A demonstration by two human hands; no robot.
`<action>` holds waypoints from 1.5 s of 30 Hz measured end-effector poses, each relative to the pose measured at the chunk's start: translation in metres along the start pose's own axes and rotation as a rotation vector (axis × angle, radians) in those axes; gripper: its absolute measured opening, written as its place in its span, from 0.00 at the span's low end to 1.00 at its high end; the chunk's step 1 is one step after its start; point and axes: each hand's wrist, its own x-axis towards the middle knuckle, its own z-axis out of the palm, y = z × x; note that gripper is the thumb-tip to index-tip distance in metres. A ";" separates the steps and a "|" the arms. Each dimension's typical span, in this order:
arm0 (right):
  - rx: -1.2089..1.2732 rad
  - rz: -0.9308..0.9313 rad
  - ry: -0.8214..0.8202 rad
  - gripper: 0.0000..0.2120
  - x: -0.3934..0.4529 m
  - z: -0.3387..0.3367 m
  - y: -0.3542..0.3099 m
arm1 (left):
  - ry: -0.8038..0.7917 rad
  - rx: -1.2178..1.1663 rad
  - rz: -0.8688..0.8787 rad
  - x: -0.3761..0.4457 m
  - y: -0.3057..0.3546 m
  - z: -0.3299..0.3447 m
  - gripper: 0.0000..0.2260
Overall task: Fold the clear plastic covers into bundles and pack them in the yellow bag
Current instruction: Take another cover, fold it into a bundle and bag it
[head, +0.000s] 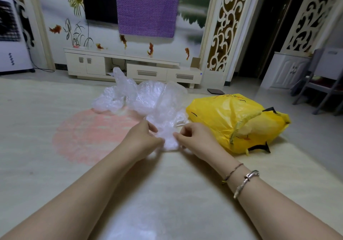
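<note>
Clear plastic covers [148, 98] lie bunched ahead, near edge pinched by left grip [143, 137] and right grip [193, 137].

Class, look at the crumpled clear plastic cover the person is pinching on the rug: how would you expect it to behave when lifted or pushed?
The clear plastic cover is probably floppy: it lies in loose, crumpled folds. It looks thin and see-through, so likely very light. The left hand and right hand both pinch its near end, suggesting it may slip or spring open.

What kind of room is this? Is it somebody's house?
Most likely a living room in a home. A low white TV cabinet stands against a painted wall with a dark screen above it, and a big pale rug covers the floor.
</note>
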 end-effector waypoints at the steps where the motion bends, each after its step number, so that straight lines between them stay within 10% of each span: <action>1: -0.028 -0.005 0.020 0.12 0.001 0.001 0.000 | 0.019 -0.016 -0.008 0.001 -0.001 0.001 0.14; 19: -0.169 -0.368 -0.199 0.15 -0.011 -0.007 0.000 | -0.064 -0.215 -0.049 -0.006 0.008 -0.014 0.07; 26: 0.020 -0.269 -0.150 0.02 -0.011 -0.015 -0.007 | -0.122 -0.137 0.093 -0.013 0.011 -0.023 0.24; 33: 0.375 0.002 -0.216 0.06 -0.006 -0.018 -0.009 | -0.146 -0.231 0.011 -0.005 0.007 -0.013 0.04; 45: 0.124 0.012 -0.084 0.11 0.007 0.007 0.001 | -0.049 -0.293 -0.151 0.012 -0.006 0.002 0.09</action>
